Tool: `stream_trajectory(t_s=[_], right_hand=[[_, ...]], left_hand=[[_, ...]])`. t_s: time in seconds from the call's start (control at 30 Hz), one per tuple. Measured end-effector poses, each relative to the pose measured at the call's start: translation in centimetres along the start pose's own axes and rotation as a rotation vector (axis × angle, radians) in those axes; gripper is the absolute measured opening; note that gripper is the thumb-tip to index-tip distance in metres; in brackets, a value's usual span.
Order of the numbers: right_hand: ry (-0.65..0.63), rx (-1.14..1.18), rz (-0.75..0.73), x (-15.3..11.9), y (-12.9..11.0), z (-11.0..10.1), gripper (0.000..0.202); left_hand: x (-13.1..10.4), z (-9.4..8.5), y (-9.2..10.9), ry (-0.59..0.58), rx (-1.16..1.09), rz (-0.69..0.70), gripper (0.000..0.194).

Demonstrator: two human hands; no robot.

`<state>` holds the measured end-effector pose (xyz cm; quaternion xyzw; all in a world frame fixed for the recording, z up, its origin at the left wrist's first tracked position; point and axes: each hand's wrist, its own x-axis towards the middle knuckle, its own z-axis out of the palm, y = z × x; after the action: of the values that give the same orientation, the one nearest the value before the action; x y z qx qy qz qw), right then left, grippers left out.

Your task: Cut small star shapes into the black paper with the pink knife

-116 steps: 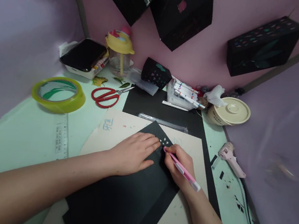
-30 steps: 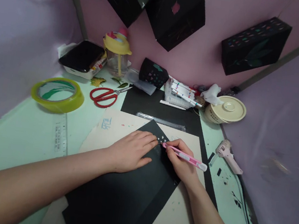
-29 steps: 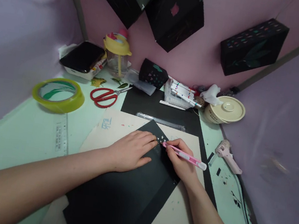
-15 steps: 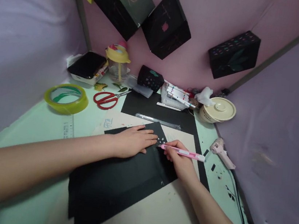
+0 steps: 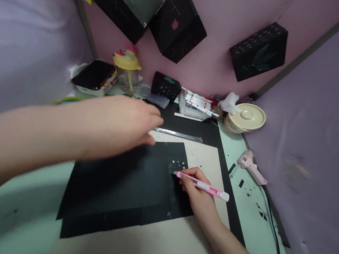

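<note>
My right hand (image 5: 200, 189) grips a pink and white craft knife (image 5: 201, 184). Its tip rests at the folded black paper (image 5: 125, 179), just below a small cluster of cut-out shapes (image 5: 179, 163) where white shows through. Raised above the paper's upper left part is my left hand (image 5: 126, 125), slightly blurred, thumb apart from the fingers and nothing visible in it. Under the black paper lies a pale sheet (image 5: 142, 240), itself on a larger black sheet (image 5: 212, 136). The scissors seen earlier are hidden behind my left hand and forearm.
A clear plastic strip (image 5: 177, 134) lies beyond the paper. Along the back stand a tray of markers (image 5: 195, 104), a yellow-lidded cup (image 5: 127, 69) and a cream lidded bowl (image 5: 247, 118). A glue gun (image 5: 251, 167) with its cord sits right, near black scraps (image 5: 241, 183). Black boxes (image 5: 179, 24) hang above.
My left hand has lifted off the black paper and moved up and left. The paper has turned clockwise, its lower edge now more level. The knife has shifted slightly down with my right hand.
</note>
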<state>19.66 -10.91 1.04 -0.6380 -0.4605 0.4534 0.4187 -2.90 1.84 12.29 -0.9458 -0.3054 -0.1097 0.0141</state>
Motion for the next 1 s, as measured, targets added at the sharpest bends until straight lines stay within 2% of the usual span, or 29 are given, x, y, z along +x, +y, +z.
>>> stream_trajectory(t_s=[0.07, 0.1, 0.17, 0.2, 0.27, 0.37, 0.43, 0.5, 0.63, 0.7, 0.77, 1.0], right_hand=[[0.005, 0.042, 0.013, -0.1, 0.2, 0.1, 0.013], [0.000, 0.059, 0.016, -0.2, 0.3, 0.1, 0.012], [-0.021, 0.075, 0.014, -0.5, 0.4, -0.1, 0.011], [-0.027, 0.071, 0.007, -0.6, 0.3, -0.3, 0.011], [0.002, 0.034, -0.018, -0.6, 0.1, -1.0, 0.012], [0.130, -0.081, -0.064, -0.4, -0.6, -2.5, 0.014], [0.160, -0.154, -0.095, -0.2, -0.9, -3.2, 0.013], [0.127, -0.200, -0.135, 0.0, -0.8, -3.4, 0.012], [0.043, -0.237, -0.226, 0.4, 0.4, -2.4, 0.008], [0.046, -0.265, -0.285, 0.5, 1.3, -1.9, 0.007], [0.050, -0.292, -0.347, 0.6, 2.0, -1.6, 0.004], [0.023, -0.330, -0.482, 1.0, 2.9, -1.8, 0.006]], left_hand=[[-2.4, 0.9, 3.3, -0.146, -0.023, 0.055, 0.047], [-3.4, 2.1, 5.2, -0.214, -0.045, 0.076, 0.049], [-4.8, 5.4, 8.7, -0.306, -0.085, 0.098, 0.070], [-5.2, 7.0, 10.1, -0.350, -0.114, 0.076, 0.081], [-5.6, 9.6, 11.5, -0.390, -0.164, 0.014, 0.085], [-5.8, 10.9, 11.3, -0.433, -0.218, -0.028, 0.083], [-5.9, 10.4, 10.6, -0.441, -0.251, -0.003, 0.081], [-5.9, 9.8, 10.0, -0.427, -0.277, 0.058, 0.077], [-5.4, 9.5, 10.0, -0.278, -0.271, 0.088, 0.051], [-4.9, 9.9, 10.3, -0.218, -0.267, 0.069, 0.036], [-4.6, 10.4, 10.5, -0.188, -0.269, 0.051, 0.029], [-4.9, 11.6, 10.0, -0.121, -0.287, 0.070, 0.046]])
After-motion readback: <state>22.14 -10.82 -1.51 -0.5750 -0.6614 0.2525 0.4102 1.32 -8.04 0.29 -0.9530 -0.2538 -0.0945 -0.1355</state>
